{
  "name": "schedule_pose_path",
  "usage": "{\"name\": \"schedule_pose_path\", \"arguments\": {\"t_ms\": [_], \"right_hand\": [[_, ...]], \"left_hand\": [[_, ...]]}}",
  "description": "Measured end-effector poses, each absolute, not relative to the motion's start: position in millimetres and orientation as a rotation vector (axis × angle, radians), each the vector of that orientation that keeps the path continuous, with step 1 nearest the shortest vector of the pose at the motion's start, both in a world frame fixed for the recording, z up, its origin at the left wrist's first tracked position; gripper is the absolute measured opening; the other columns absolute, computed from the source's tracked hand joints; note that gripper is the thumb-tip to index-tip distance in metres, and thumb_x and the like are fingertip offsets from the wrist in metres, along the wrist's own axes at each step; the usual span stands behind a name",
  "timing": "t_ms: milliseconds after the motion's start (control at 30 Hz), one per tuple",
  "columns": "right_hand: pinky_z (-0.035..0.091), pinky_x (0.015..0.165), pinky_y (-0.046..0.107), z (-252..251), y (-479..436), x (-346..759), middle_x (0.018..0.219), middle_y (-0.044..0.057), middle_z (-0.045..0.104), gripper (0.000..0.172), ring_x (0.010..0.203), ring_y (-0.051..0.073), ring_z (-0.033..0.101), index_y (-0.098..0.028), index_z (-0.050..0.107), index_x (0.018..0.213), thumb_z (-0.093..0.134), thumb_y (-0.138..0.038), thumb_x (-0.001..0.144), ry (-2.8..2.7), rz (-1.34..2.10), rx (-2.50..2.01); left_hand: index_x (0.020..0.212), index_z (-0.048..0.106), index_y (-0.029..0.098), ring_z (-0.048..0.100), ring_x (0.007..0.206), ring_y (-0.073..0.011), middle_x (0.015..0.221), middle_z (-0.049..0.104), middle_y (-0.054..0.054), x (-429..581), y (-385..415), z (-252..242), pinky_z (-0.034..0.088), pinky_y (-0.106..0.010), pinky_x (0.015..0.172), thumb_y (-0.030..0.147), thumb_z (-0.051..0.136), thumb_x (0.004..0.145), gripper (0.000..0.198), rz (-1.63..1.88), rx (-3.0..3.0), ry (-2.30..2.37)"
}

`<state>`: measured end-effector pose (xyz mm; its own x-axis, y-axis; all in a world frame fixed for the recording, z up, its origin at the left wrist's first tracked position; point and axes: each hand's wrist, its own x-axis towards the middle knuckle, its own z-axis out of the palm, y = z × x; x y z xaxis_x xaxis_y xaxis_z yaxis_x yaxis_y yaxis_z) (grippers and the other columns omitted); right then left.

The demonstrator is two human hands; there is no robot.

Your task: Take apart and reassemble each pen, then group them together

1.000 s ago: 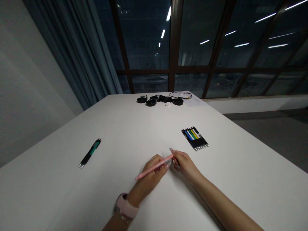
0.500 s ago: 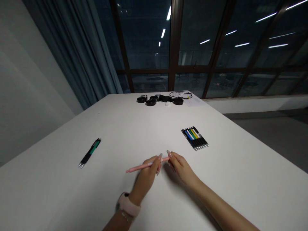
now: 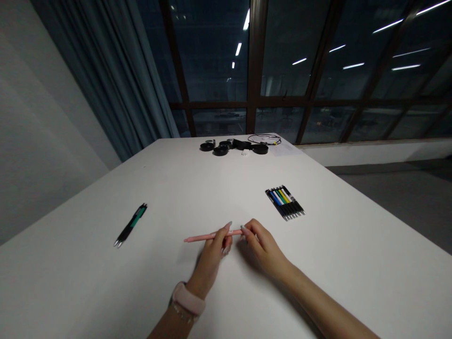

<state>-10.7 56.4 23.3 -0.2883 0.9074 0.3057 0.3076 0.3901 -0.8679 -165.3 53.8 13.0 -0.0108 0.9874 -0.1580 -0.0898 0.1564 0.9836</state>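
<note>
A slim pink pen (image 3: 199, 238) lies roughly level across both hands, above the white table (image 3: 169, 292). My left hand (image 3: 215, 247) pinches it near its middle, with one end sticking out to the left. At its right end, the fingertips of my right hand (image 3: 263, 245) are closed on it, hiding that tip. Beyond my right hand lies a row of several pens (image 3: 285, 202) with black, blue, white, green and yellow parts. Off to the left, two black pens (image 3: 130, 226), one with a green part, rest side by side.
Black round objects (image 3: 221, 150), a small white item (image 3: 245, 153) and a coiled black cable (image 3: 264, 139) lie at the table's far end. A sheet of paper (image 3: 285, 149) is beside them. A blue curtain (image 3: 134, 70) hangs at the left.
The pink pen has turned closer to level, its left end raised. My left hand has shifted slightly up and left, and my right fingertips have moved slightly left with the pen's end.
</note>
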Motion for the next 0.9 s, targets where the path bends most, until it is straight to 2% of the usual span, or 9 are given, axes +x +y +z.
{"name": "schedule_pose_path", "arguments": {"t_ms": [133,300,500,700,900], "right_hand": [[0.037,0.066,0.027,23,56,-11,0.076,0.0,0.052,0.031,0.07,0.015,0.048,-0.021,0.05,0.078,0.038,-0.042,0.097,-1.811,0.868,-1.074],[0.036,0.059,0.026,18,61,-14,0.06,-0.003,0.046,0.048,0.059,0.014,0.045,-0.022,0.044,0.066,0.036,-0.061,0.092,-1.563,1.208,-1.083],[0.035,0.055,0.027,15,67,-18,0.053,-0.004,0.042,0.057,0.053,0.013,0.042,-0.022,0.044,0.058,0.042,-0.074,0.082,-1.426,1.495,-0.989],[0.034,0.057,0.027,19,61,-15,0.059,-0.004,0.041,0.046,0.057,0.013,0.041,-0.022,0.042,0.067,0.036,-0.059,0.093,-1.605,1.268,-1.057],[0.037,0.064,0.028,22,55,-10,0.073,0.0,0.049,0.033,0.068,0.015,0.046,-0.022,0.044,0.075,0.031,-0.038,0.1,-1.892,0.792,-1.065]], "left_hand": [[0.047,0.035,0.022,0.033,0.047,-0.01,0.046,0.034,0.006,-164,54,14,0.029,-0.026,0.051,0.057,0.048,0.081,0.05,1.134,0.967,1.179],[0.055,0.044,0.021,0.038,0.052,-0.0116,0.053,0.04,0.005,-166,55,14,0.03,-0.025,0.052,0.063,0.051,0.077,0.047,1.12,1.204,1.23],[0.061,0.041,0.022,0.032,0.05,-0.0106,0.054,0.032,0.007,-168,54,16,0.029,-0.024,0.051,0.056,0.051,0.081,0.041,1.182,1.37,1.209],[0.053,0.038,0.022,0.035,0.052,-0.0114,0.051,0.035,0.006,-168,54,13,0.032,-0.026,0.056,0.058,0.049,0.082,0.047,1.217,1.365,1.27],[0.045,0.036,0.023,0.03,0.044,-0.0099,0.044,0.031,0.006,-162,57,20,0.026,-0.026,0.047,0.072,0.049,0.071,0.057,1.181,1.199,1.316]]}}
